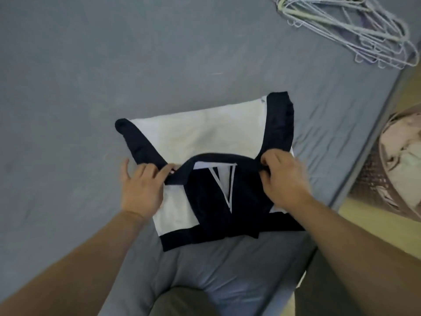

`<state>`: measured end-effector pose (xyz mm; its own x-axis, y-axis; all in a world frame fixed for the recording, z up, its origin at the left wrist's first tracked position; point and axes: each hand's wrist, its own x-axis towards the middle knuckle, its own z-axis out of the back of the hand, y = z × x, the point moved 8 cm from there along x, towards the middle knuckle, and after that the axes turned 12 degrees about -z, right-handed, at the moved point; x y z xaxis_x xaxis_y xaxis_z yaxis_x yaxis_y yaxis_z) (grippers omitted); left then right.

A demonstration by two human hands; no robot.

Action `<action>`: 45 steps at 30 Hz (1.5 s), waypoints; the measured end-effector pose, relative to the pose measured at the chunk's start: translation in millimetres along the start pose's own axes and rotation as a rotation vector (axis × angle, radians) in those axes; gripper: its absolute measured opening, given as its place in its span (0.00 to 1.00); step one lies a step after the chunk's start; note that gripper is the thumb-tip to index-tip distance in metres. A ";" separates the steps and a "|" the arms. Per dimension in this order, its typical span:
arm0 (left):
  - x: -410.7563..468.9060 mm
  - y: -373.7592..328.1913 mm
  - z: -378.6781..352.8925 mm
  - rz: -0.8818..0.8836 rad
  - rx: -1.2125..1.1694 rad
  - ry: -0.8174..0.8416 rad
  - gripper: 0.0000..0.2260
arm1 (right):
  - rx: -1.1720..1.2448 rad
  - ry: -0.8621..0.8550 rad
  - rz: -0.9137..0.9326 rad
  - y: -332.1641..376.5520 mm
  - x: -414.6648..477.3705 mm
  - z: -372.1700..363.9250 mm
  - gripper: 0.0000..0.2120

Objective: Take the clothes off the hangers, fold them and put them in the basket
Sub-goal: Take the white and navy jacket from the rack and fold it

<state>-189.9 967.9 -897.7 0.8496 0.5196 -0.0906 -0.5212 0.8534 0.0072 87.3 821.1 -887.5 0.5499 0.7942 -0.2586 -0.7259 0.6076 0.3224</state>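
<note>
1. Fingers (pixel 159 171) of the left hand (pixel 141 188): thumb and forefinger pinch the navy neckline of the shirt (pixel 200 135). The other fingers are spread, tips toward 11 o'clock.
2. Fingers (pixel 271 156) of the right hand (pixel 283 181): curled tight and pressed together, gripping the same neckline at its other end.
3. Shirt: white body with navy sleeves, collar and hem band. It lies flat at frame centre on the grey-blue bed sheet (pixel 91 87), with the hem toward 6 o'clock. One navy sleeve runs out to 10 o'clock, the other to 1 o'clock.
4. Hangers (pixel 355 30): a loose pile of pale wire ones on the sheet at 1 o'clock, well apart from the shirt.
5. Laundry basket (pixel 369 179): pinkish, perforated wall, at 3 o'clock on the yellowish floor (pixel 364 222) just beside the bed edge. Pale clothes (pixel 401 156) lie inside.
</note>
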 end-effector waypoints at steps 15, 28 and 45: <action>-62.8 -66.6 -75.3 -0.509 -0.085 0.473 0.14 | -0.141 0.137 0.020 -41.0 -105.1 -67.2 0.16; 168.4 -170.2 26.6 -0.249 -0.193 0.556 0.08 | 0.297 -0.017 -0.539 -77.4 -71.4 -43.1 0.12; 321.9 -230.6 -38.5 0.138 -0.433 0.870 0.15 | 0.782 0.773 -0.913 -127.3 -47.5 -85.7 0.27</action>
<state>200.7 936.8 -966.9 0.5135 0.2537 -0.8197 -0.7435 0.6085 -0.2774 118.2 705.1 -994.2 0.1484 0.0777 -0.9859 0.3035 0.9452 0.1202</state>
